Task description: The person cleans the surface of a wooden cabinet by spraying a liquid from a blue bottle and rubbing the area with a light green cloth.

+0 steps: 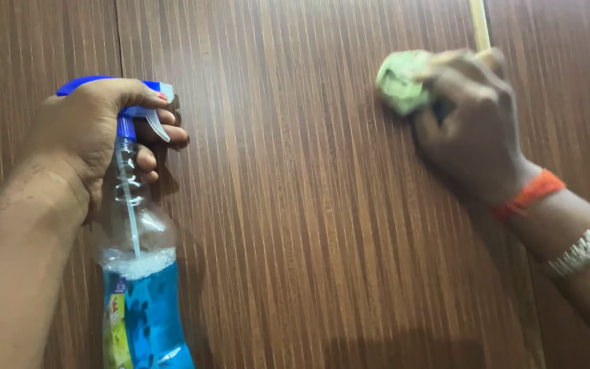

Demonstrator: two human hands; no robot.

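Head view: looking at a brown wood panel (pixel 308 205) with thin lines running down it.

Left hand (pixel 83 137) holding a spray bottle (pixel 138 273) by its neck, fingers (pixel 165 133) wrapped tight around it, one finger resting on the white trigger under the blue top. Bottle standing upright at the left, close to the panel, about half full of blue liquid with foam on top.

Right hand (pixel 472 130) pressing a green cloth (pixel 401 82) flat against the panel, up high at the right, fingers closed around the cloth. Looking a bit blurry, likely from rubbing. Orange band and white bracelet sitting on that wrist.

Doing it well likely means rubbing along the lines, pushing evenly, and keeping the cloth bunched so bare fingers stay off the wood.
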